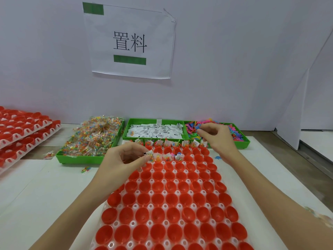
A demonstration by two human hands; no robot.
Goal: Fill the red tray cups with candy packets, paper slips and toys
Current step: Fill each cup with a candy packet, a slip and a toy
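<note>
The tray (180,204) is set on the table (45,195), nearest the viewer. Behind it three bins are ranged: packets (93,138) at left, slips (155,131) in the middle, toys (234,132) at right. More trays (23,130) are stacked at far left. A sign (129,42) is fixed to the wall (234,69) behind.

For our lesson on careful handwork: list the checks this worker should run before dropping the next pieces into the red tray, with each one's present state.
1. Left hand pinches a candy packet with a paper slip: ok.
2. Right hand grips a blue toy: ok.
3. Empty cups lie in reach: ok.
4. Green bins hold stock: ok.
5. Second row complete: not ok.
6. Exactly one toy held: cannot tell.
</note>
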